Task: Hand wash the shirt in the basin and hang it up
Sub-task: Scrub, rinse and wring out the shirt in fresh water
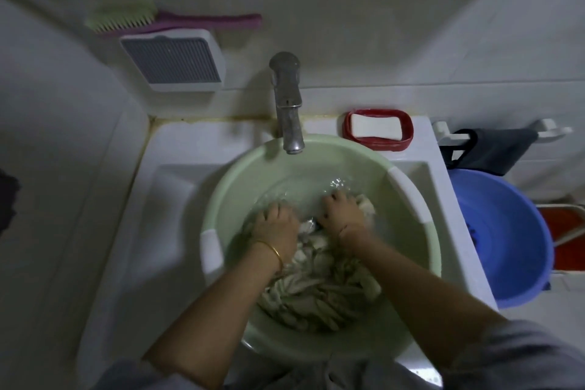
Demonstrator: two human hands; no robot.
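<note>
Pale wet cloth bunched under both grips. Left grip point(275, 228): fingers curled down into shirt point(316, 294), tips under water. Right grip point(343, 215): clenched on wad, cloth bulging out at its 3 o'clock. Grips side by side, near each other, in basin's 12 o'clock half. Shirt bulk trails to 6 o'clock behind wrists, long axis 12–6. Green basin point(240, 161) under tap point(286, 104). Judgement: next rub draws bulk forward, both grips equally near.

The pale shirt point(319, 294) lies wet and bunched in shallow water inside the round pale-green plastic basin point(240, 155), which sits in the white sink point(177, 174).
</note>
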